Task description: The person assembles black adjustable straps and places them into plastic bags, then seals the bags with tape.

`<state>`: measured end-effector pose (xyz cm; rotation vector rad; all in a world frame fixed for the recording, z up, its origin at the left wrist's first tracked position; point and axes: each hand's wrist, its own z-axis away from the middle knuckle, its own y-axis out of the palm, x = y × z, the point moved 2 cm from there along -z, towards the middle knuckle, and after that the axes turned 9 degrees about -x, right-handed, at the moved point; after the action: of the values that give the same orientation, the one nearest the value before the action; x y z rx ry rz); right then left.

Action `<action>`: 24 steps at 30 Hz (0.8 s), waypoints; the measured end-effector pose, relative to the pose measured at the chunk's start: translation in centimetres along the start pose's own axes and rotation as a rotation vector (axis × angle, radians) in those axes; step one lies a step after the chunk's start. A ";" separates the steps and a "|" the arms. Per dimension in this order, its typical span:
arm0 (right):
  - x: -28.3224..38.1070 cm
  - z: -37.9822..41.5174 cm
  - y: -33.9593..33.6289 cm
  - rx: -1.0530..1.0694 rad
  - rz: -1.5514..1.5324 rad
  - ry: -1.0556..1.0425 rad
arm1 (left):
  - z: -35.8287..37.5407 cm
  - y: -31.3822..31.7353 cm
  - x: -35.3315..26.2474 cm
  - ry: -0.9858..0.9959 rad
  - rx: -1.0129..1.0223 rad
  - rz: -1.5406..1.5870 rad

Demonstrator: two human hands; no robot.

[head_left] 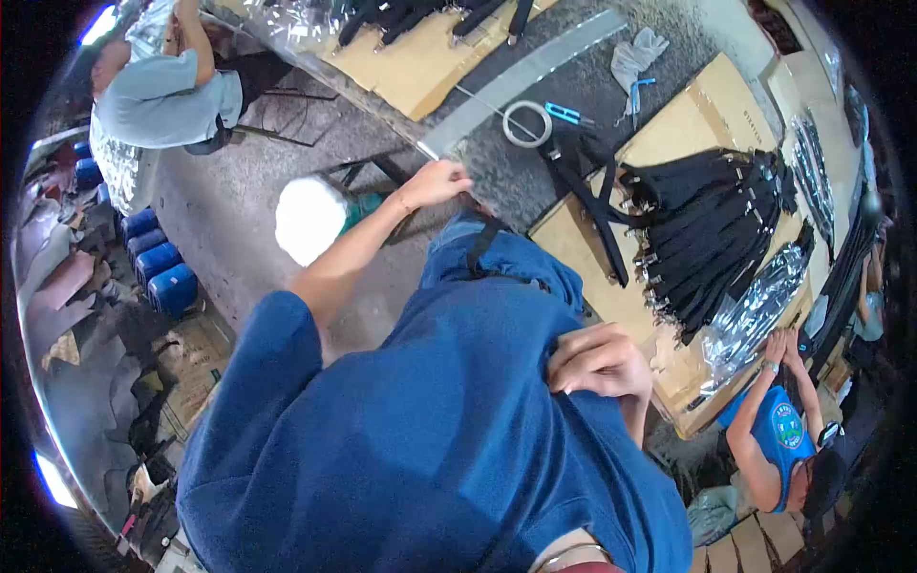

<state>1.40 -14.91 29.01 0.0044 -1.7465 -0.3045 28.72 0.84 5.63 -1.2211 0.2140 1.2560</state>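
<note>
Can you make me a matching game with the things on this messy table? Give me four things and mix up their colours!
Things:
1. tape roll
2. pile of belts
3. stool seat
4. barrels

Colours:
A. black
B. blue
C. pale ring
D. white

Right pairs: 1-C, 2-A, 3-D, 4-B.

The left hand rests at the table edge; the right hand grips the blue shirt.

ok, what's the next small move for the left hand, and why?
Probably draw the left hand back to take up the black strap. The hand sits curled at the table edge, the strap hangs just beside it over the jeans, and the right hand is busy, bunched in the blue shirt.
</note>
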 end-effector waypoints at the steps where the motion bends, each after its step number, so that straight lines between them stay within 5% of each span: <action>1: -0.8 -0.3 -0.1 0.047 -0.029 0.057 | -0.5 0.2 2.9 0.008 -0.015 -0.002; 3: -4.6 1.9 -6.1 -0.617 0.378 0.266 | -0.2 1.5 9.6 -0.535 -0.210 0.361; 5: -8.2 -0.9 -8.7 -0.901 0.515 0.302 | -0.3 3.1 12.9 -0.657 -0.367 0.628; 6: -10.9 -1.8 -9.4 -0.831 0.581 0.306 | -0.4 3.7 14.0 -0.773 -0.524 0.893; 9: -18.5 -4.3 -9.6 -0.614 0.768 0.348 | -2.0 5.5 15.6 -0.793 -0.514 1.277; 13: -22.9 -9.6 -6.3 -0.459 1.531 -0.033 | -4.5 7.5 17.4 -0.682 -0.454 1.666; 17: -27.2 -9.6 -6.9 -0.464 1.436 0.153 | -3.9 7.5 16.5 -0.723 -0.497 1.719; 19: -26.1 -9.7 -6.9 -0.414 1.333 0.417 | -3.1 7.6 16.5 -0.713 -0.560 1.670; 24: -15.4 -5.7 -7.2 -0.694 0.237 0.542 | -1.7 9.2 18.7 -0.656 -0.640 1.639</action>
<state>8.76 -20.40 13.63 -0.5672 -1.0262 -0.6526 29.21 9.11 -13.56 -0.9264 0.3484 3.2606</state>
